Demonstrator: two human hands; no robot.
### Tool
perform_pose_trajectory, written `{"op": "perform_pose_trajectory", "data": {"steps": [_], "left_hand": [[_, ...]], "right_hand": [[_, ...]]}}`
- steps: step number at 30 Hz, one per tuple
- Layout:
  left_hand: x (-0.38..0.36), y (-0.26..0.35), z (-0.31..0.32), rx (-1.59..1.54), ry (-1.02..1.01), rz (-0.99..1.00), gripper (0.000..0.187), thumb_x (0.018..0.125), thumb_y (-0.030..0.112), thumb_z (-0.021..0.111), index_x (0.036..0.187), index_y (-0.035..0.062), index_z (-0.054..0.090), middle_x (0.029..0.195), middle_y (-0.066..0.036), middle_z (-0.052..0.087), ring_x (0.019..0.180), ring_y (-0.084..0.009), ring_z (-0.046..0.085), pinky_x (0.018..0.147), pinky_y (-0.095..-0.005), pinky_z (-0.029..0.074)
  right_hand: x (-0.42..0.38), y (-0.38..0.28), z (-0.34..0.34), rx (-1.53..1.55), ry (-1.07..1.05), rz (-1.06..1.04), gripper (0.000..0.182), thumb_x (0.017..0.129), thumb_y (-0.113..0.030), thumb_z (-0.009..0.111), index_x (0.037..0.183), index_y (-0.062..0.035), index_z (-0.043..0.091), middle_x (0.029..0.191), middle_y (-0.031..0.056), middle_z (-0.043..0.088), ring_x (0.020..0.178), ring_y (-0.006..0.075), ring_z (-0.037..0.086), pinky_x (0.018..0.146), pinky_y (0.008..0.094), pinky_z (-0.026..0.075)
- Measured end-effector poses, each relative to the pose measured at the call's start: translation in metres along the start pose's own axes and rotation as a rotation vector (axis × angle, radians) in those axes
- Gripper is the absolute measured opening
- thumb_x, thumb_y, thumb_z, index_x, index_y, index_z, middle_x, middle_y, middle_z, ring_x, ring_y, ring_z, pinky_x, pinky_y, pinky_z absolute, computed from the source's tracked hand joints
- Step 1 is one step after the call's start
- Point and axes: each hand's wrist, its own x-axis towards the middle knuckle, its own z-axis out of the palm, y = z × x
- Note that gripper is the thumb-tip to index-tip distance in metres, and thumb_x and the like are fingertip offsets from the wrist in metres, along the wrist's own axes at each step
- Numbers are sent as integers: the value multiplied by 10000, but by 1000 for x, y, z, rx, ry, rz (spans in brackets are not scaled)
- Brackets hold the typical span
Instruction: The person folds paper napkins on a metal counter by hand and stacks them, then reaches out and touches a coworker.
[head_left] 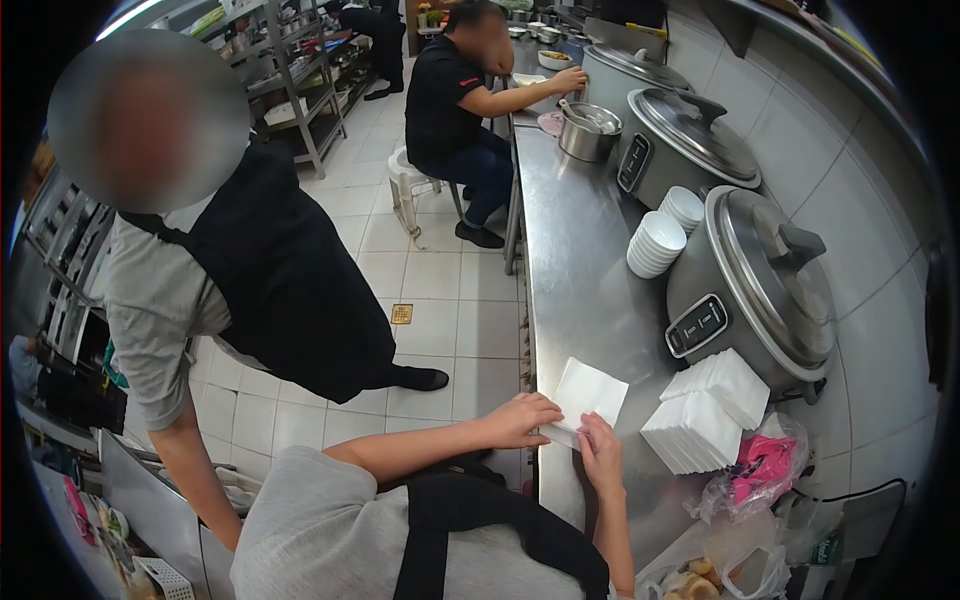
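Note:
A white paper napkin (592, 390) lies at the near-left edge of the steel counter, with a folded strip along its near side. From the left comes my left hand (522, 420), its fingers closed on the napkin's left edge. On the near right side my right hand (600, 450) pinches the folded strip between thumb and fingers. Just right of my hands sit stacks of white folded napkins (690, 430). A pink bundle in clear plastic (765, 468) touches these stacks on their right.
The steel counter (575, 270) runs away along the tiled wall. Large rice cookers (755, 290), stacked white bowls (657, 245) and a steel pot (590, 135) stand on it. One person in an apron (290, 270) stands at left; another person (450, 110) sits farther along the counter.

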Motion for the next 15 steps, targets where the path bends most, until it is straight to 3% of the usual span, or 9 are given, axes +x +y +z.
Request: {"op": "perform_pose_trajectory", "data": {"steps": [7,9,10,12,15], "left_hand": [[22,-10,15,17,44,-58,251,759,179,673,991,86,647,982,-39,632,995,-247,560,854,-379,425],[28,-13,14,-113,147,-102,137,759,152,658,878,89,679,857,-58,652,863,-265,599,767,-379,464],[29,-17,17,-230,230,-113,121,769,135,639,864,77,686,781,-118,647,756,-301,615,682,-389,488],[32,-23,15,-300,163,-229,143,780,129,626,898,75,685,782,-148,648,706,-321,617,649,-398,491],[36,-32,11,-401,90,-349,174,791,119,619,942,59,682,764,-139,664,652,-200,649,610,-317,505]], "right_hand": [[-5,-12,-8,156,23,191,118,835,-25,583,936,14,629,1102,153,638,1052,284,598,886,346,465],[-10,-9,-16,295,165,309,176,875,-53,553,1016,12,635,1091,135,645,1041,234,595,907,332,445],[-16,4,-18,258,184,326,255,903,-72,525,1132,14,598,1130,131,626,1083,208,564,951,321,411],[-14,23,-18,373,289,311,282,908,-74,515,1170,15,570,1165,133,607,1112,215,549,974,322,393],[-22,18,-23,559,427,367,388,883,-46,525,1265,11,493,1250,141,553,1190,231,503,1026,336,353]]}}
